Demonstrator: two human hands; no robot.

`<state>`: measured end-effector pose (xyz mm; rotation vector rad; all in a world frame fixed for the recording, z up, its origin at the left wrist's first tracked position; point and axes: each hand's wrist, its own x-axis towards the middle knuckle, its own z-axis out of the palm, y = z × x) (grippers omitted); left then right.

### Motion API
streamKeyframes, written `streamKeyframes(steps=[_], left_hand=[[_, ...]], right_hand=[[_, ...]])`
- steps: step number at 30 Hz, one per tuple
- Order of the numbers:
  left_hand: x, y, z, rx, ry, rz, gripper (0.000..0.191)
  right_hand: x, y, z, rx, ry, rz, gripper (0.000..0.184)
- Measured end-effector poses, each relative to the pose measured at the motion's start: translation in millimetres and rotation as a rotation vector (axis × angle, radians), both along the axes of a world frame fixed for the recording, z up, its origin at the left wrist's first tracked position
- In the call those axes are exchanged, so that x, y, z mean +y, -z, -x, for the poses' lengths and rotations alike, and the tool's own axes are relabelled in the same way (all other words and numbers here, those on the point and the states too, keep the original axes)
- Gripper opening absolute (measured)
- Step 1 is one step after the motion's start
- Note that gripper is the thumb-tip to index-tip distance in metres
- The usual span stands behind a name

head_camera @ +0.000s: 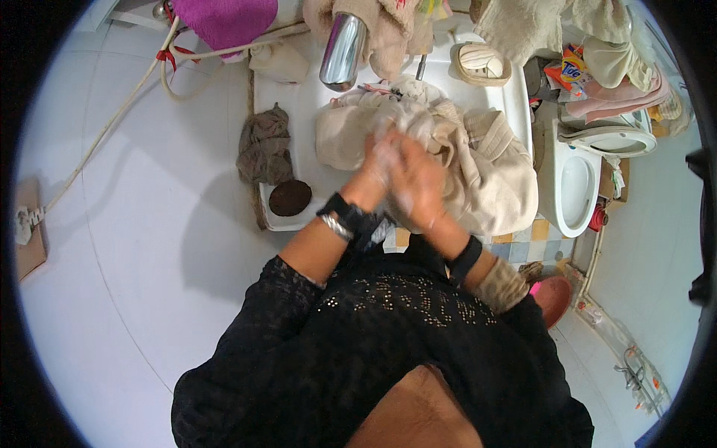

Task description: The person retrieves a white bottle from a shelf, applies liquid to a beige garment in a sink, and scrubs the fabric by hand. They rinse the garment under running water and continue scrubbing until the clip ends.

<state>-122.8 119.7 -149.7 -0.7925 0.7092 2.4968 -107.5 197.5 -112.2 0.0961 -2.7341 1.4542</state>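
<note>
My left hand (pixel 381 159) and my right hand (pixel 414 173) are pressed together over the white washbasin (pixel 305 215), blurred and coated with whitish suds. Between and just beyond them bunches a wet white cloth (pixel 411 115); both hands seem closed on it, though the blur hides the fingers. A cream knitted garment (pixel 498 173) lies to the right and hangs over the basin's front edge. More cream fabric (pixel 343 137) is heaped at the left of the hands. Above the heap juts a chrome faucet (pixel 343 53).
A grey-brown cloth (pixel 266 145) and a dark brown oval object (pixel 290 197) lie on the basin's left rim. At the back stand a soap dish (pixel 483 64) and a whitish bottle (pixel 278 63). A toilet (pixel 577 179) and a Tide packet (pixel 570 70) are at right.
</note>
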Motion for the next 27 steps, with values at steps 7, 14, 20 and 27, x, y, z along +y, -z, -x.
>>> streamKeyframes(steps=[7,14,20,27], left_hand=[[4.0,23.8,-12.7,-0.061,0.017,0.237,0.027],[-5.6,31.5,-14.1,0.035,-0.007,-0.024,0.027],[-8.6,16.5,-8.3,0.074,0.044,-0.056,0.03],[-0.3,0.4,-18.8,-0.048,0.061,0.265,0.031]], right_hand=[[15.7,32.6,21.8,-0.079,0.062,-0.068,0.025],[9.2,25.1,14.6,-0.018,-0.028,-0.071,0.025],[-4.1,20.5,-4.7,0.123,-0.098,-0.049,0.034],[19.4,36.0,29.3,0.0,0.045,-0.088,0.034]])
